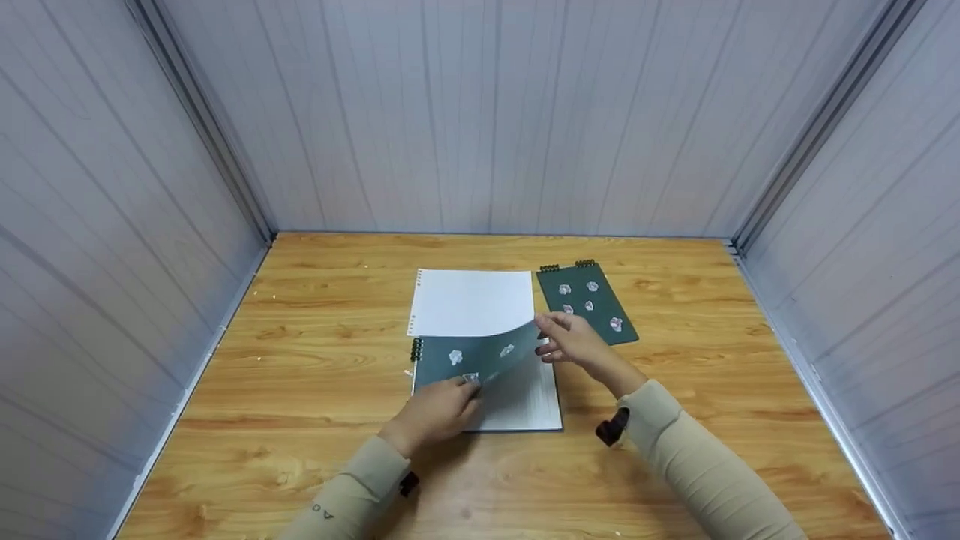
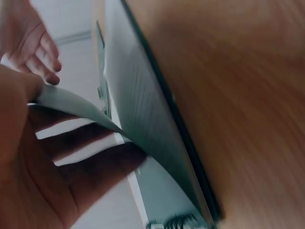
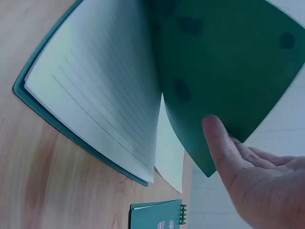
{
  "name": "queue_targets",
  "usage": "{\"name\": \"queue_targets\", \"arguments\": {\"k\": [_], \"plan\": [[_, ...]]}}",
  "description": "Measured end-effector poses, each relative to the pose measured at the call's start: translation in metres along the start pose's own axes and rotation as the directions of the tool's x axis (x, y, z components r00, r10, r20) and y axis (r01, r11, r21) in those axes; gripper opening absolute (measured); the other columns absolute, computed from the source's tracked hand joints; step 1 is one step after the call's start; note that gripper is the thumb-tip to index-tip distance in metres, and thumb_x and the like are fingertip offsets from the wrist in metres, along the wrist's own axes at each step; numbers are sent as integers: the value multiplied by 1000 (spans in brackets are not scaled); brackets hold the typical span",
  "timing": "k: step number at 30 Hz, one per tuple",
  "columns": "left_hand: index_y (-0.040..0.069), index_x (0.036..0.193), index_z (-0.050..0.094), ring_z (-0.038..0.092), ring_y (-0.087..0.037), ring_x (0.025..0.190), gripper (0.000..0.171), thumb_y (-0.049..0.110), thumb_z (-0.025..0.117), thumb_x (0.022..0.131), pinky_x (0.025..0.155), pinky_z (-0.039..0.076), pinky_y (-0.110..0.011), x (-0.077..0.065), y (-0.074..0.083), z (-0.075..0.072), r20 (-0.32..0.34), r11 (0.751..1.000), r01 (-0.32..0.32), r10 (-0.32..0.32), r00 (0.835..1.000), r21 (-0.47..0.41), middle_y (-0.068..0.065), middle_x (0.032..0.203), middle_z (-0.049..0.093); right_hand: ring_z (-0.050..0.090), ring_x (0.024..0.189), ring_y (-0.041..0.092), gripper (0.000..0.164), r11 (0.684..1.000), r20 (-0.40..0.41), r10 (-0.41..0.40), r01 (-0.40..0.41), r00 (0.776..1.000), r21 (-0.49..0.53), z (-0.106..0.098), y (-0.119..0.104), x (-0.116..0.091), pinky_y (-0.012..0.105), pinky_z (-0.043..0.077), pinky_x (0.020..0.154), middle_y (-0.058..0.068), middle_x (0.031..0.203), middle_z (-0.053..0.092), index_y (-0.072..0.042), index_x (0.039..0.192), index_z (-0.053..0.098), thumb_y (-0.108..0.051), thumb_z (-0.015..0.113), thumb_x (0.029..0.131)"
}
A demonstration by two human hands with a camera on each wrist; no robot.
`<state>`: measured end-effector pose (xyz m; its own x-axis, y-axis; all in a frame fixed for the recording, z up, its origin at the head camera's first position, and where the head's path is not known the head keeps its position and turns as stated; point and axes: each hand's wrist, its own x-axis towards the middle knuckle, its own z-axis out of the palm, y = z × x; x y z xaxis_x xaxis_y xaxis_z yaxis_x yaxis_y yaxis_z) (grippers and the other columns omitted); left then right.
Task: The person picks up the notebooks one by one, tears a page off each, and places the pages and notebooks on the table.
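A spiral-bound notebook lies on the wooden table with its dark green cover lifted and bent upward. Small pale flower-like stickers dot the cover's upper face. My left hand pinches the cover's near edge, thumb above and fingers beneath in the left wrist view. At the far right corner of the cover, my right hand holds it between thumb and fingers. Beneath, the right wrist view shows a white lined page. Black rings run along the notebook's left side.
White loose-leaf sheets with punched holes lie just behind the notebook. A smaller green spiral notebook with flower stickers sits at the back right, partly behind my right hand. Pale panels wall the table at the back and sides.
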<state>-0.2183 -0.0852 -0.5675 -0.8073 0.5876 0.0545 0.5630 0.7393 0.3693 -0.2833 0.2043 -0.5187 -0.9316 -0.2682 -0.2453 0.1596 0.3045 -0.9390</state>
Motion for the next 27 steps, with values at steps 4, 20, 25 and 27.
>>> {"name": "queue_targets", "arguments": {"k": [4,20,25,27], "plan": [[1,125,73,73,-29,91,30,24,61,109,81,64,-49,3,6,8,12,993,-10,9,1000,119,-12,111,74,78,106,34,64,995,-28,99,-99,995,-1,1,6,-1,41,67,92,28,139,62,8,155,50,-27,71,107],[8,121,77,69,-32,100,63,64,78,93,76,63,-49,10,14,19,56,954,11,-29,998,300,-14,119,74,53,87,21,72,963,-199,61,-110,978,-246,20,52,-8,34,47,82,5,87,49,12,154,50,16,75,87],[8,126,75,66,-31,104,61,62,74,97,84,63,-52,20,18,19,88,975,77,-97,991,209,-14,123,70,53,82,20,68,945,-213,15,-83,977,-316,23,62,-8,36,47,83,3,84,49,16,147,53,15,77,84],[7,127,73,66,-33,105,60,60,73,99,87,62,-54,25,20,21,89,975,122,-141,986,185,-15,123,68,51,75,19,63,936,-213,3,-78,977,-342,24,65,-8,34,46,75,3,81,50,16,141,56,14,78,82]]}}
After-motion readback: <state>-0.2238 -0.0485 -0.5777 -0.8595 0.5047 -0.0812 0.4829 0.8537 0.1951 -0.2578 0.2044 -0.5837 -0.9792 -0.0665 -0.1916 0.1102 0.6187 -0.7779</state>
